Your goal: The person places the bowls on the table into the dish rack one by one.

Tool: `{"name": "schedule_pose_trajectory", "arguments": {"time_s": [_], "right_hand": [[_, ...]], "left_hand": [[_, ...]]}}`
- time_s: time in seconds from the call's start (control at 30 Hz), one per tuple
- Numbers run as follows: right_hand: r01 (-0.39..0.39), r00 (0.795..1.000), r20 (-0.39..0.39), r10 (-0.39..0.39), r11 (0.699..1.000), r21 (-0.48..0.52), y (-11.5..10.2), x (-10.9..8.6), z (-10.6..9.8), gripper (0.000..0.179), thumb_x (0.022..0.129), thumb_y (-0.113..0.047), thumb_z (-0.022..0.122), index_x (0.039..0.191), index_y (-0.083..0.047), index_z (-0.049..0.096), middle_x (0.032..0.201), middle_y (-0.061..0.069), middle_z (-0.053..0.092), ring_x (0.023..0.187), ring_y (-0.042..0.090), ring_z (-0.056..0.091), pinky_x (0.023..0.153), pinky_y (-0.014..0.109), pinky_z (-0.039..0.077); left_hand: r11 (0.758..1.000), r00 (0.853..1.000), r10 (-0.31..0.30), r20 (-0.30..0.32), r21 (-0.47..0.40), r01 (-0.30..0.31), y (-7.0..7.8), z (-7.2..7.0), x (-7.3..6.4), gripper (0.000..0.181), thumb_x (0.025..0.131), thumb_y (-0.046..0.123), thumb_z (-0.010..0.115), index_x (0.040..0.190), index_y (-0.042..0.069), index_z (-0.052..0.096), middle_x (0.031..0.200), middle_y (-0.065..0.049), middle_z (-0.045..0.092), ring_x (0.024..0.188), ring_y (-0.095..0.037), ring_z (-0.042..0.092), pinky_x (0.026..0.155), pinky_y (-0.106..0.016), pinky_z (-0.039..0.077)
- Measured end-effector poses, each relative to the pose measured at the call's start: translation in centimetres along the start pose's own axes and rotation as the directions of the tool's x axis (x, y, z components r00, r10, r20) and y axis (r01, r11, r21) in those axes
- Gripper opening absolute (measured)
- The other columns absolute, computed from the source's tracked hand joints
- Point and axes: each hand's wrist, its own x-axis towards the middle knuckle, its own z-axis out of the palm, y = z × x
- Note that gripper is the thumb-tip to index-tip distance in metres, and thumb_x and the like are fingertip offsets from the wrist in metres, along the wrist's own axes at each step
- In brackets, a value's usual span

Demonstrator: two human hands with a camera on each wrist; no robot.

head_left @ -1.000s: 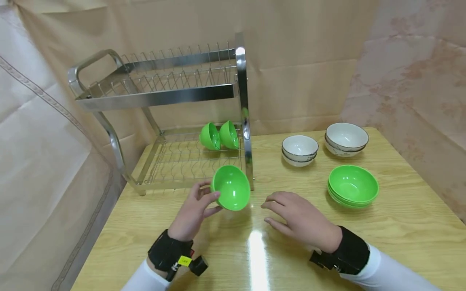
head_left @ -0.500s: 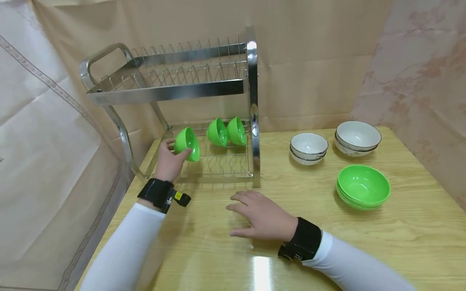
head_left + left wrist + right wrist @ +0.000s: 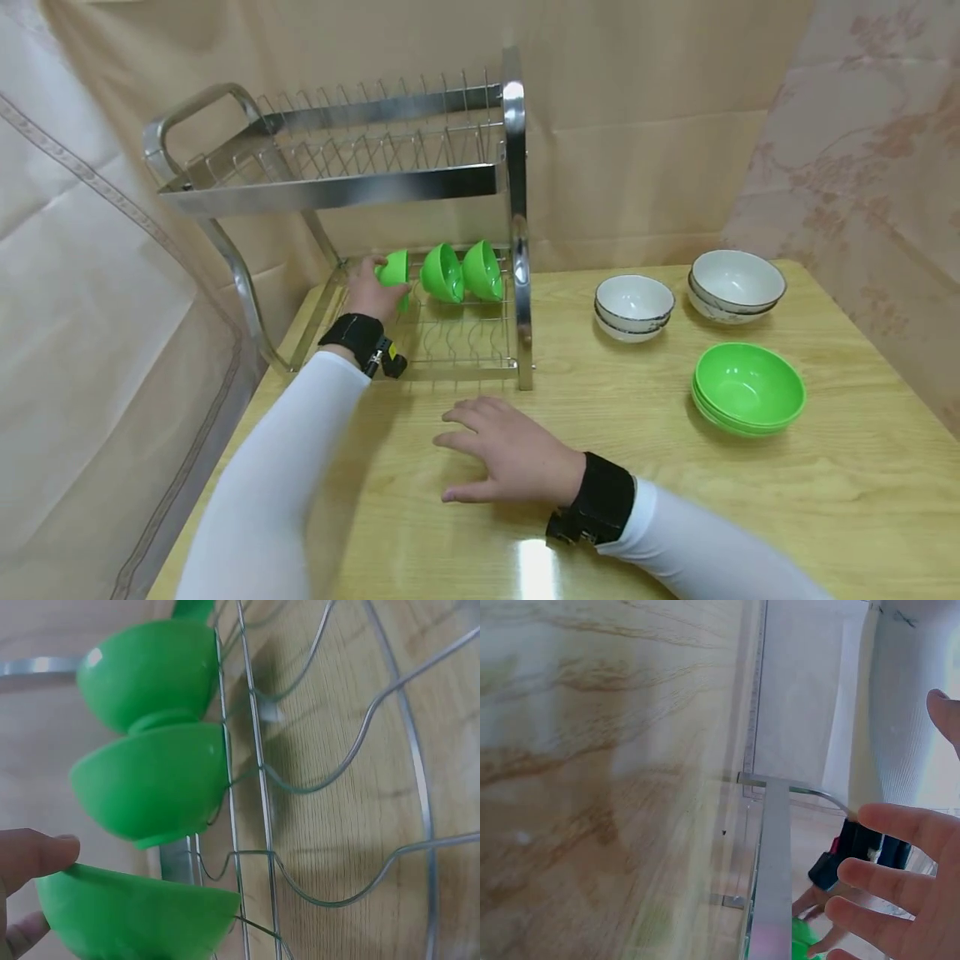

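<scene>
My left hand [image 3: 372, 293] grips a small green bowl [image 3: 395, 268] by its rim, on the lower tier of the metal dish rack [image 3: 330, 196]. In the left wrist view this bowl [image 3: 135, 915] stands on its side, its lower edge at the rack wires, with thumb and a finger at its upper rim. To its right two more green bowls [image 3: 442, 273] [image 3: 482, 271] stand tilted on edge in the same row. My right hand [image 3: 513, 454] hovers over the table in front of the rack, fingers spread, holding nothing.
Stacked green bowls [image 3: 747, 385] sit on the right of the wooden table [image 3: 637, 517]. Behind them are two stacks of white bowls with dark rims, a smaller [image 3: 634, 303] and a larger [image 3: 737, 282]. The rack's upper tier [image 3: 330, 190] overhangs the lower one.
My left hand has carried the green bowl from in front of the rack onto the lower tier, left of the other two. My right hand has moved left, still empty.
</scene>
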Motion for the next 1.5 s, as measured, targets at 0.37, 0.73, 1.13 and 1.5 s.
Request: {"name": "schedule_pose_trajectory", "arguments": {"time_s": [0.37, 0.73, 1.13, 1.5], "right_hand": [[0.006, 1.000, -0.004, -0.006, 1.000, 0.006, 0.1, -0.2, 0.1, 0.069, 0.088, -0.075, 0.040, 0.131, -0.024, 0.058, 0.140, 0.004, 0.048, 0.130, 0.020, 0.033, 0.112, 0.043, 0.028], [0.025, 1.000, 0.006, -0.025, 1.000, -0.008, -0.4, -0.3, -0.5, 0.070, 0.088, -0.075, 0.040, 0.132, -0.023, 0.058, 0.140, 0.006, 0.048, 0.130, 0.020, 0.032, 0.113, 0.044, 0.027], [0.039, 0.999, -0.013, -0.039, 0.999, -0.010, -0.8, -0.4, -1.2, 0.069, 0.088, -0.074, 0.040, 0.131, -0.023, 0.058, 0.138, 0.005, 0.049, 0.129, 0.020, 0.033, 0.112, 0.044, 0.028], [0.040, 0.999, -0.026, -0.040, 0.999, -0.017, -1.0, -0.7, -1.3, 0.070, 0.088, -0.074, 0.041, 0.131, -0.022, 0.058, 0.137, 0.005, 0.050, 0.128, 0.020, 0.035, 0.111, 0.044, 0.029]], "left_hand": [[0.998, 0.999, -0.036, 0.000, 0.049, 0.036, 0.2, 0.7, 2.3, 0.065, 0.091, 0.030, 0.067, 0.144, 0.011, 0.034, 0.133, -0.031, 0.032, 0.108, -0.040, 0.046, 0.089, -0.053, 0.048], [0.999, 0.999, -0.042, 0.034, -0.021, 0.042, -0.1, 1.3, 3.2, 0.065, 0.092, 0.025, 0.065, 0.143, 0.006, 0.031, 0.130, -0.026, 0.046, 0.106, -0.034, 0.051, 0.087, -0.047, 0.051], [0.998, 0.995, -0.068, 0.073, -0.010, 0.069, -1.0, 0.6, 3.0, 0.067, 0.095, 0.020, 0.060, 0.149, 0.001, 0.024, 0.142, -0.026, 0.039, 0.120, -0.039, 0.042, 0.100, -0.052, 0.041], [0.994, 0.985, -0.105, 0.136, -0.015, 0.108, -1.6, 0.5, 2.9, 0.078, 0.098, 0.029, 0.056, 0.152, -0.001, 0.008, 0.148, -0.029, 0.027, 0.130, -0.041, 0.029, 0.108, -0.052, 0.032]]}}
